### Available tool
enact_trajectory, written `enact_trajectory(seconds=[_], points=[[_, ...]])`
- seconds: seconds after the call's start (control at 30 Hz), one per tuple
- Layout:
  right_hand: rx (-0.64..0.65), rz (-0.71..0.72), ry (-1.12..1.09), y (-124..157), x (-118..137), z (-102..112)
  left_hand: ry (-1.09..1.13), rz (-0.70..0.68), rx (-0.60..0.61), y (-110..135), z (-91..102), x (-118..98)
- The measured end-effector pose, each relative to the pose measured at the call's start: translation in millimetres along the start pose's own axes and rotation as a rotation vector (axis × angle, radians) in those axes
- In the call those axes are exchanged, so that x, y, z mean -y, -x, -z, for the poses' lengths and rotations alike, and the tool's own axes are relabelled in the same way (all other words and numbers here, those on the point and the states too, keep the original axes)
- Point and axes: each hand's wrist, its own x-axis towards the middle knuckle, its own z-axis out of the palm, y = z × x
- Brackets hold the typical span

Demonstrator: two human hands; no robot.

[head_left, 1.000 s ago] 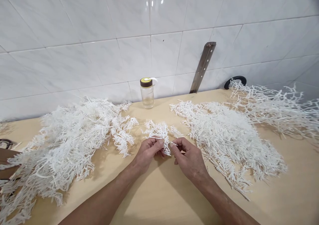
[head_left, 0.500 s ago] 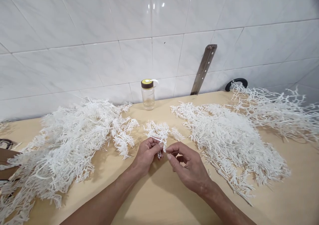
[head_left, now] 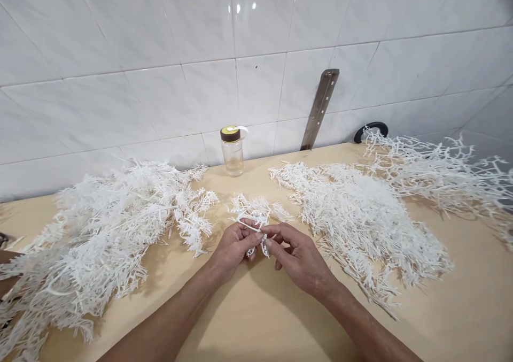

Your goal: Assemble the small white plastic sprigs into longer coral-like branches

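Between thumb and fingers, my left hand (head_left: 239, 244) pinches a thin white branched plastic sprig (head_left: 249, 226), its stem sticking out to the upper left. Close against it, my right hand (head_left: 289, 249) is closed in a pinch at the sprig's right side, where small curly tips hang down between the two hands. The fingertips hide part of the sprig. Just beyond the hands lies a small clump of white sprigs (head_left: 256, 207) on the wooden table (head_left: 248, 319).
A large heap of white sprigs (head_left: 116, 228) spreads at left, another pile (head_left: 368, 217) at right. Longer white branches (head_left: 444, 169) lie far right by a black ring-shaped object (head_left: 371, 130). A clear bottle (head_left: 232, 156) and metal strip (head_left: 320, 108) stand by the tiled wall.
My right hand has moved left, closing its fingers on the sprig by my left hand. The whole view has shifted slightly, with things appearing further left.
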Motion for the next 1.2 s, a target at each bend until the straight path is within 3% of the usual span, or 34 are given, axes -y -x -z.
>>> enact_trajectory(seconds=[0.37,0.53,0.83,0.97,1.07,1.2], points=[[-0.018,-0.006,0.026,-1,2,4,0.024,0.012,0.061,-3,3.6,5],[-0.018,-0.023,0.055,-1,3,5,-0.026,-0.025,0.000,-3,1.9,7],[-0.016,-0.097,0.232,0,-5,8,-0.314,-0.097,-0.125,0,-5.9,17],[0.005,-0.136,0.278,0,-5,9,-0.266,-0.079,-0.116,1,-7.1,12],[0.033,-0.136,0.164,-1,-2,9,-0.138,-0.044,-0.071,0,-4.1,8],[0.175,-0.133,-0.009,0,6,9,0.020,-0.018,-0.017,-3,1.9,9]])
